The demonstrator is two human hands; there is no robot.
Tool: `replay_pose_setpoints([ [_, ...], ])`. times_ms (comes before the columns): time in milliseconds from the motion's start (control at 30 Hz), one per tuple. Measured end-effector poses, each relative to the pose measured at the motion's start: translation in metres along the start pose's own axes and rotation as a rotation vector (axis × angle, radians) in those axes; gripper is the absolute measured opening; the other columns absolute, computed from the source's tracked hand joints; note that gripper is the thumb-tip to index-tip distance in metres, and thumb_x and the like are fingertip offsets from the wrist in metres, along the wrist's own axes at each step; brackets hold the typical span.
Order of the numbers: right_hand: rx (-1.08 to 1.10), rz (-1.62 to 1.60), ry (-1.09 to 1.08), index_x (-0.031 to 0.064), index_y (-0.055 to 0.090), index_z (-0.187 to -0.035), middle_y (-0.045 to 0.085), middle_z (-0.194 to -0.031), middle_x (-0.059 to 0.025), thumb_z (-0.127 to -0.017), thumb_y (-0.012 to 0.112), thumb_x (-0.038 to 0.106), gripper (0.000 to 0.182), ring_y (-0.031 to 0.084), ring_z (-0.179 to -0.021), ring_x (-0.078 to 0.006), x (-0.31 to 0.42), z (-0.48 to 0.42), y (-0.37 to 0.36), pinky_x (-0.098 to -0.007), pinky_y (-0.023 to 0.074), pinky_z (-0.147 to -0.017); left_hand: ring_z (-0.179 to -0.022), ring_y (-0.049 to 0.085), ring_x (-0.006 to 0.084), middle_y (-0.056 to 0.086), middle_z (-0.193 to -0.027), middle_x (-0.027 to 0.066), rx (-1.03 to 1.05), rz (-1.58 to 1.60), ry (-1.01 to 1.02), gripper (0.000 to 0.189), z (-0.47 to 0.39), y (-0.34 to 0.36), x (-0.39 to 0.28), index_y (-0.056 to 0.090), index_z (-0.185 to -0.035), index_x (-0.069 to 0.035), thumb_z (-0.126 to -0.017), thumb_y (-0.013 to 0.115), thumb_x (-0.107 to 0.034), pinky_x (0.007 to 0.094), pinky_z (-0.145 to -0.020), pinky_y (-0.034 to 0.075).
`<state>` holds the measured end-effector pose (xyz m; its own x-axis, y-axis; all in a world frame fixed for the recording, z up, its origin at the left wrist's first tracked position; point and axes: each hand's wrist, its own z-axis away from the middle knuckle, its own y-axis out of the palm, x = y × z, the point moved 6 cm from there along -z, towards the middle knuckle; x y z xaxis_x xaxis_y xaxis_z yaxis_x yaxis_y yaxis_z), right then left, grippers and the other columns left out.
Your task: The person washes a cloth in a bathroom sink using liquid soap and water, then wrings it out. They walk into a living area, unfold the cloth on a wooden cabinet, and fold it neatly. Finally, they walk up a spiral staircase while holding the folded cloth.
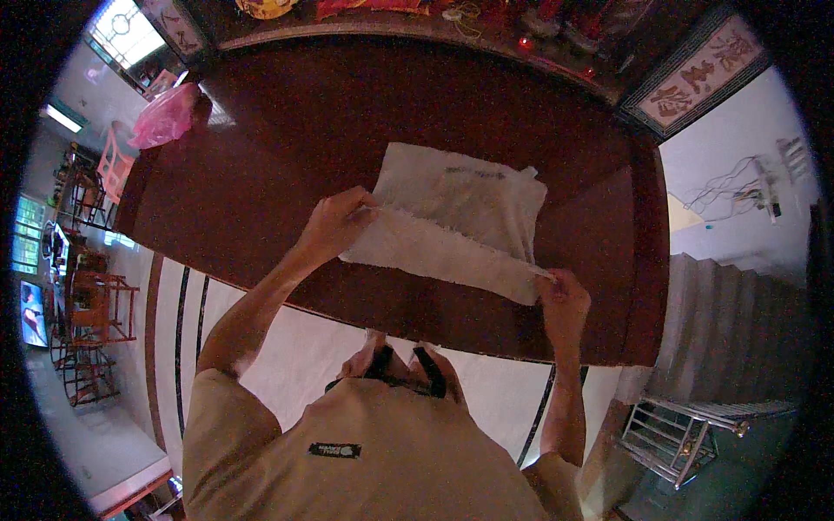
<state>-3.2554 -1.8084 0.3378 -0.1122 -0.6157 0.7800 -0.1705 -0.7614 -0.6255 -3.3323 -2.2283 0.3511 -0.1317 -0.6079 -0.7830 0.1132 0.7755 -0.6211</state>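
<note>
A pale, thin cloth (pixel 456 195) with a frayed edge lies on the dark red-brown wooden table (pixel 293 117) in front of me. My left hand (pixel 342 218) pinches the cloth at its left side. At the lower right, my right hand (pixel 565 296) grips a corner of the same edge. Between the two hands the edge runs fairly straight, slanting down to the right. Part of the cloth lies beyond this edge and a strip lies on my side of it. A dark mark shows near the far side. My fingertips are partly hidden.
A pink plastic bag (pixel 166 117) sits at the table's far left corner. Behind the table runs a raised ledge (pixel 391 29) with red items and small red lights (pixel 524 43). Stairs (pixel 723 325) and a metal railing (pixel 677 436) stand to the right, wooden chairs (pixel 104 306) to the left.
</note>
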Motion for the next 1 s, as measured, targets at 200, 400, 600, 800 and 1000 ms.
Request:
replay_pose_setpoints([
  [200,-0.003,0.250,-0.203,0.0038,0.074,-0.113,0.076,-0.097,-0.0128,-0.087,0.078,0.014,0.029,0.072,-0.080,-0.0227,0.004,-0.004,0.008,-0.0354,0.0576,-0.075,-0.096,0.075,0.0314,0.076,-0.106,0.0136,0.028,-0.265,0.013,0.024,-0.002,0.013,-0.002,0.070,-0.111,-0.008,-0.090,0.074,-0.016,0.0434,-0.081,0.060],
  [400,0.055,0.372,-0.247,0.0101,0.069,-0.126,0.073,-0.108,-0.0143,-0.082,0.084,0.020,0.048,0.073,-0.087,-0.0279,0.024,0.003,0.007,-0.0398,0.0584,-0.078,-0.098,0.071,0.0375,0.068,-0.115,0.0155,-0.015,-0.426,0.033,0.040,0.009,0.018,-0.017,0.064,-0.125,-0.012,-0.088,0.076,-0.022,0.0465,-0.082,0.059],
  [600,0.015,0.328,-0.284,0.0079,0.068,-0.128,0.069,-0.112,-0.0150,-0.084,0.083,0.019,0.048,0.071,-0.091,-0.0290,0.021,0.004,0.009,-0.0405,0.0580,-0.080,-0.108,0.067,0.0303,0.060,-0.123,0.0144,-0.166,-0.326,-0.055,0.057,0.020,0.006,-0.032,0.059,-0.136,-0.010,-0.084,0.081,-0.017,0.0454,-0.085,0.060],
  [800,-0.096,0.234,-0.282,0.0065,0.068,-0.128,0.067,-0.107,-0.0145,-0.087,0.080,0.011,0.043,0.069,-0.093,-0.0269,0.029,0.014,0.011,-0.0392,0.0566,-0.078,-0.101,0.069,0.0236,0.065,-0.118,0.0105,-0.284,0.150,-0.032,0.048,0.035,-0.011,0.024,0.064,-0.130,-0.008,-0.085,0.079,-0.004,0.0370,-0.085,0.061],
  [1000,-0.064,0.189,-0.152,0.0104,0.069,-0.126,0.067,-0.117,-0.0172,-0.090,0.075,0.017,0.037,0.066,-0.108,-0.0361,0.006,0.013,0.016,-0.0462,0.0546,-0.092,-0.094,0.071,0.0256,0.068,-0.112,0.0119,-0.154,0.006,0.021,0.031,0.017,-0.005,-0.007,0.072,-0.117,-0.005,-0.086,0.078,-0.006,0.0362,-0.080,0.061],
])
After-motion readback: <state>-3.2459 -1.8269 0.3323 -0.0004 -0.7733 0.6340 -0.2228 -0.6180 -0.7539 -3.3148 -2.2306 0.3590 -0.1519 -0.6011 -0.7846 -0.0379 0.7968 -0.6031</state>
